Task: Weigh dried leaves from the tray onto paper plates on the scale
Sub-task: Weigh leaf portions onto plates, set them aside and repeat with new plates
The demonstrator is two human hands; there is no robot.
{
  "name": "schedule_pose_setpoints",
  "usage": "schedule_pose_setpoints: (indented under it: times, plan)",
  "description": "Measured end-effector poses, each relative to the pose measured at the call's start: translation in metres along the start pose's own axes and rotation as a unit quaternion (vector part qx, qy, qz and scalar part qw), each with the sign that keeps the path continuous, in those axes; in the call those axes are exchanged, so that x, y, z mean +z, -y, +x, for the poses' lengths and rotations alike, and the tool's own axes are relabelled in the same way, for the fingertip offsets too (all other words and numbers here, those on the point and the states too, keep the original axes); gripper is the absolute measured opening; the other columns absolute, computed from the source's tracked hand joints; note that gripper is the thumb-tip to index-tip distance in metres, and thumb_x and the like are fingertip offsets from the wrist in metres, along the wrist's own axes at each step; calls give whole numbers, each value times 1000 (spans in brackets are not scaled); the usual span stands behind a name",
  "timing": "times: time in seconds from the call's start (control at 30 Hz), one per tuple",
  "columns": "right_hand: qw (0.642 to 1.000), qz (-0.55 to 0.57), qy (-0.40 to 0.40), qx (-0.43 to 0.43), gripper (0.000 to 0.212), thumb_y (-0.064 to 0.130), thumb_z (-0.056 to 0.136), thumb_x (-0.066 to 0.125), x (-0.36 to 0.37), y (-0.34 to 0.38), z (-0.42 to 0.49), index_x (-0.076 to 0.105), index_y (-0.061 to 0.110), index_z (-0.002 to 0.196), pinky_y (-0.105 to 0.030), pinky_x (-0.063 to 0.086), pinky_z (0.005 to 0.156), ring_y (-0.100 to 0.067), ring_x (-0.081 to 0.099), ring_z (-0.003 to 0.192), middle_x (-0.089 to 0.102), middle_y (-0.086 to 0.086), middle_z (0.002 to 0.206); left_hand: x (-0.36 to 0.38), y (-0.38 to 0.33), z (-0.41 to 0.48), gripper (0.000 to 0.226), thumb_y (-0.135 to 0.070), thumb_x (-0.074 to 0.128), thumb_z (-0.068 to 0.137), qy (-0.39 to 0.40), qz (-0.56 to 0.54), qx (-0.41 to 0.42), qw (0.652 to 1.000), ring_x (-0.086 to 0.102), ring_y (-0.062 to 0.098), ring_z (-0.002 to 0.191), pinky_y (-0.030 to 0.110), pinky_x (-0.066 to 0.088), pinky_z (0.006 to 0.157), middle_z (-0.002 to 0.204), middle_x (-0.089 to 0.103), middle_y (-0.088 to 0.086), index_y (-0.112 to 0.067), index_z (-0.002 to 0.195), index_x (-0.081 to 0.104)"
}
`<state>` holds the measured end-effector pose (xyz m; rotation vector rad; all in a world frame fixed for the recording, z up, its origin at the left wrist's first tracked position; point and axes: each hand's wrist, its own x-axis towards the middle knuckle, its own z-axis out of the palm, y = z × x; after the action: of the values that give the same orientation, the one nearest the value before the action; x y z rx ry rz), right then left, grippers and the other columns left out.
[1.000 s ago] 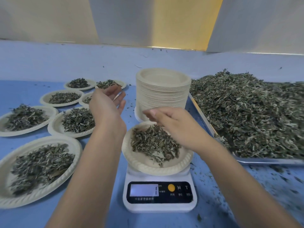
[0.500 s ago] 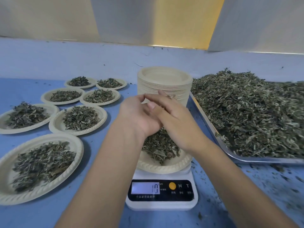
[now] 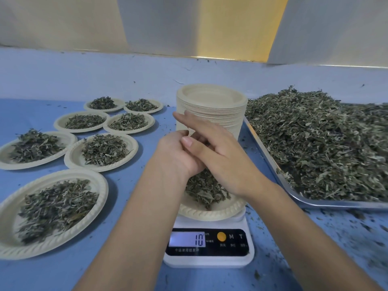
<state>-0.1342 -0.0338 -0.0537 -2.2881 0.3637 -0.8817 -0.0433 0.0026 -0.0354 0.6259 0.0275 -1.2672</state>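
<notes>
A white digital scale (image 3: 209,244) stands at the front centre, its display showing 10. On it sits a paper plate (image 3: 212,213) with a pile of dried leaves (image 3: 204,191). Directly above that plate my left hand (image 3: 175,153) and my right hand (image 3: 221,151) are pressed together. The right hand's straight fingers lie across the left, and neither holds anything I can see. To the right, a metal tray (image 3: 263,150) carries a large heap of dried leaves (image 3: 319,143).
A tall stack of empty paper plates (image 3: 212,106) stands just behind my hands. Several filled plates (image 3: 104,151) lie on the blue table (image 3: 130,192) to the left, the nearest one (image 3: 52,211) at the front left. Leaf crumbs litter the table at the right.
My hands were apart, the left one raised and the right over the weighed plate. They came together above the plate, and the right fingers have slid across the left hand.
</notes>
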Motion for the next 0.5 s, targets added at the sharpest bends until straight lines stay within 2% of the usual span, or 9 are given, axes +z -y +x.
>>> schedule_pose_setpoints:
  times: [0.03,0.1,0.17,0.23,0.3,0.33,0.4,0.47,0.5]
  plan:
    - [1000,-4,0,-1,42,36,93,47,0,-1,1,47,41,135,-44,13,117,16,23,132,35,15,150,2,-1,1,38,-15,27,100,14,-42,-26,999,54,29,74,33,45,81,78,53,16,3,78,51]
    - [1000,-2,3,-2,43,38,92,46,-1,-3,2,45,43,135,-41,15,118,9,19,138,22,16,156,3,-3,-3,35,-12,28,98,19,-72,-50,996,52,31,75,37,40,76,76,56,20,7,80,51]
    - [999,33,-7,-5,43,35,95,45,-1,-5,1,44,38,138,-34,24,116,5,31,135,33,15,151,1,-3,0,32,-12,30,98,7,-47,-58,997,56,27,68,35,49,66,68,60,18,3,83,54]
    - [993,100,-56,7,37,26,97,46,-1,-8,3,51,31,134,-24,35,108,4,47,123,56,17,128,-2,-4,5,30,-15,32,101,-14,-50,-23,998,57,21,62,29,55,52,71,60,12,0,86,54]
    - [982,151,-107,38,29,16,97,48,-4,-10,4,59,25,123,-20,44,98,1,58,111,65,17,111,-6,-10,11,32,-17,30,103,-43,-50,19,998,59,20,72,27,56,67,84,61,10,0,92,55]
    - [981,147,-114,58,25,13,96,50,-7,-12,5,64,24,114,-19,48,92,1,63,101,69,13,105,-8,-13,11,36,-17,30,103,-53,-49,31,997,59,21,75,27,54,74,85,61,11,2,88,55]
    - [987,79,-83,110,18,15,93,55,-12,-16,6,70,25,94,-23,54,79,1,67,78,73,9,88,-10,-19,10,41,-17,29,103,-60,-51,55,995,59,22,73,28,50,75,79,60,11,3,80,55]
    - [986,6,-19,165,11,24,88,62,-15,-20,5,73,25,88,-28,56,77,-3,66,70,73,9,78,-11,-25,8,42,-15,28,103,-64,-59,73,993,58,23,71,28,49,73,76,59,12,3,77,55]
    - [984,-30,7,176,11,32,84,67,-16,-21,4,74,26,88,-22,55,74,0,64,69,71,12,74,-12,-27,8,42,-15,28,103,-65,-65,80,993,58,23,71,29,49,71,75,59,11,3,76,55]
